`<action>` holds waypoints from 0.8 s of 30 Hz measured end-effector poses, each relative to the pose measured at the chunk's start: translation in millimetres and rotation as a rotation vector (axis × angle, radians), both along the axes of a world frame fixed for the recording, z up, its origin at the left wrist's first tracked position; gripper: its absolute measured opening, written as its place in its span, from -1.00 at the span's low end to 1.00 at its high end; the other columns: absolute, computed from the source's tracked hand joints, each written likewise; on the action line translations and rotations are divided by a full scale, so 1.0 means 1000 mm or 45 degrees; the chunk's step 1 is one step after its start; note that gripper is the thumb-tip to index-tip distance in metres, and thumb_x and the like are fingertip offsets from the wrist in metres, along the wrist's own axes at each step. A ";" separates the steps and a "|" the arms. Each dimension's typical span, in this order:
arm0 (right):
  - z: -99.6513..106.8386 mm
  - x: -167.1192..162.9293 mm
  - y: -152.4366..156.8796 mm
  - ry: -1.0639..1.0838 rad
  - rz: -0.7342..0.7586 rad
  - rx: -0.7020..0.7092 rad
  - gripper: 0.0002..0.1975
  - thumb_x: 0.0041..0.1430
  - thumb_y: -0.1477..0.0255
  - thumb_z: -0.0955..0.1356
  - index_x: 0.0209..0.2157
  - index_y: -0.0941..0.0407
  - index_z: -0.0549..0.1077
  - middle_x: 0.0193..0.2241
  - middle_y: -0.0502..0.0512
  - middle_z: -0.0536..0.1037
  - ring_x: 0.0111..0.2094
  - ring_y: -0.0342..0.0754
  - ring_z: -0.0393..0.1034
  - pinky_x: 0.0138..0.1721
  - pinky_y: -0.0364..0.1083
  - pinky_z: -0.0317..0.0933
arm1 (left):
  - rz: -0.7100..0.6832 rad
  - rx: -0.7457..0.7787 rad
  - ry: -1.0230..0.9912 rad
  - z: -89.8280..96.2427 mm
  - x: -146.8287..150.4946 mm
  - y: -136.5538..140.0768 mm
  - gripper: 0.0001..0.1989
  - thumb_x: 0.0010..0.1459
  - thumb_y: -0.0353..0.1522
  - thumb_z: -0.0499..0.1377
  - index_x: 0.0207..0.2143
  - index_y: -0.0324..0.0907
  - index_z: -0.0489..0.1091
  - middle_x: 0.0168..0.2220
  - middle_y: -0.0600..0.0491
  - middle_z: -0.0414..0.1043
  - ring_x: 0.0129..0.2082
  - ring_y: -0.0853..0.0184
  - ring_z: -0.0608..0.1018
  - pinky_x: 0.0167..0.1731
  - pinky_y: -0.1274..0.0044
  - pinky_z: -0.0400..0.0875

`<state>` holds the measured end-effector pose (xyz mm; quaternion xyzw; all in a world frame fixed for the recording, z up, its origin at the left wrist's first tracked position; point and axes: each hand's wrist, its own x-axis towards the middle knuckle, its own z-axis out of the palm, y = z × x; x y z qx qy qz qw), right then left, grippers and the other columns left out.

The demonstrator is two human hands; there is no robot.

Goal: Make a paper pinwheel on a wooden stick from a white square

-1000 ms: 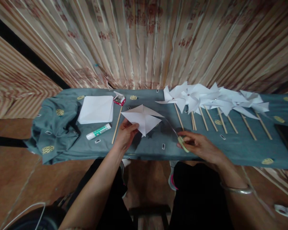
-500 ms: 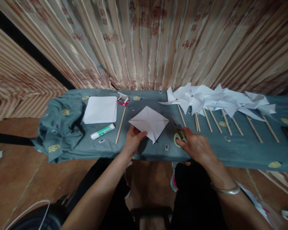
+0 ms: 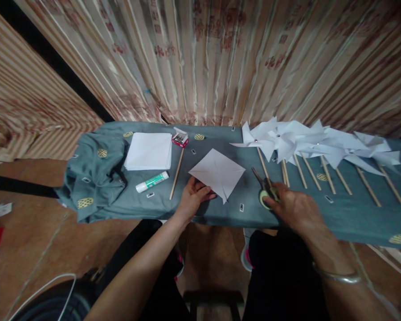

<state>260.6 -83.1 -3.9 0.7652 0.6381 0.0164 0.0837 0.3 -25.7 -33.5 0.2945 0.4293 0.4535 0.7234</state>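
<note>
A white paper square [image 3: 217, 169] with slits running in from its corners lies turned like a diamond in front of me. My left hand [image 3: 196, 196] pinches its lower left edge, thumb and fingers closed there; some fingertips are hidden by the paper. To the right of the sheet, my right hand [image 3: 292, 205] grips a pair of scissors [image 3: 264, 189] with pale green handles. Their blades point up and left, apart from the paper and close to a pinwheel stick.
Left of the sheet are a wooden stick [image 3: 177, 174], a glue stick [image 3: 152, 182], a stack of white paper [image 3: 149, 151] and a small red box of pins [image 3: 180, 138]. Several paper pinwheels [image 3: 297, 138] line the right back of the cloth-covered table [image 3: 227, 214].
My right hand has drawn the scissors a little to the right, away from the paper. My left hand stays at the sheet's edge. The whole view has shifted slightly.
</note>
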 end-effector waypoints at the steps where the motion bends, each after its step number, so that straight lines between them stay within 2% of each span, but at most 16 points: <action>1: 0.001 -0.003 0.002 0.006 -0.015 0.000 -0.60 0.28 0.25 0.33 0.04 0.21 0.46 -0.41 0.25 0.67 -0.33 0.20 0.61 -0.40 -0.04 0.28 | 0.009 0.000 0.000 0.000 0.000 0.000 -0.33 -0.21 -0.33 0.45 -0.04 -0.20 0.26 -0.36 0.08 0.54 -0.39 0.35 0.59 -0.33 0.48 0.55; 8: 0.006 -0.023 0.022 0.047 -0.026 0.031 -0.67 0.33 0.27 0.29 -0.02 0.15 0.52 -0.32 0.28 0.68 -0.29 0.17 0.61 -0.41 -0.06 0.24 | 0.032 0.001 -0.021 -0.004 0.001 -0.002 -0.33 -0.22 -0.33 0.48 -0.05 -0.19 0.28 -0.34 0.09 0.54 -0.36 0.35 0.60 -0.31 0.47 0.56; 12: 0.008 -0.028 0.027 0.014 -0.065 0.022 -0.68 0.32 0.26 0.31 -0.05 0.14 0.55 -0.34 0.29 0.67 -0.29 0.17 0.61 -0.42 -0.06 0.22 | -0.064 -0.050 0.004 -0.004 -0.002 -0.005 -0.44 -0.19 -0.26 0.48 -0.18 -0.24 0.32 -0.42 0.05 0.54 -0.41 0.29 0.64 -0.33 0.46 0.56; 15: 0.007 -0.026 0.025 0.002 -0.049 0.034 -0.70 0.30 0.26 0.32 -0.09 0.13 0.58 -0.38 0.27 0.66 -0.32 0.18 0.60 -0.45 -0.06 0.21 | -0.143 -0.078 0.029 -0.002 -0.006 -0.008 -0.52 -0.15 -0.20 0.46 -0.28 -0.24 0.34 -0.39 -0.01 0.57 -0.42 0.21 0.67 -0.40 0.46 0.55; 18: 0.003 -0.023 0.021 0.008 0.006 0.179 -0.68 0.30 0.26 0.32 -0.10 0.17 0.58 -0.39 0.28 0.65 -0.33 0.18 0.59 -0.45 -0.06 0.23 | -0.197 -0.076 0.073 0.002 -0.011 -0.011 -0.55 -0.13 -0.15 0.43 -0.32 -0.24 0.36 -0.39 -0.02 0.58 -0.49 0.26 0.65 -0.49 0.51 0.50; 21: -0.001 -0.024 0.019 0.071 0.101 0.376 -0.65 0.31 0.28 0.30 -0.06 0.22 0.57 -0.34 0.29 0.65 -0.31 0.17 0.58 -0.39 -0.05 0.30 | -0.276 -0.047 0.134 0.003 -0.013 -0.013 -0.58 -0.11 -0.11 0.40 -0.38 -0.24 0.39 -0.51 0.03 0.53 -0.60 0.34 0.58 -0.58 0.57 0.42; 24: -0.006 -0.032 0.020 0.192 0.220 0.462 -0.61 0.35 0.30 0.24 -0.05 0.25 0.56 -0.28 0.33 0.66 -0.28 0.17 0.58 -0.31 -0.01 0.36 | -0.293 0.042 0.191 0.002 -0.013 -0.011 -0.63 -0.07 -0.10 0.36 -0.42 -0.23 0.43 -0.60 0.09 0.46 -0.66 0.40 0.50 -0.61 0.59 0.36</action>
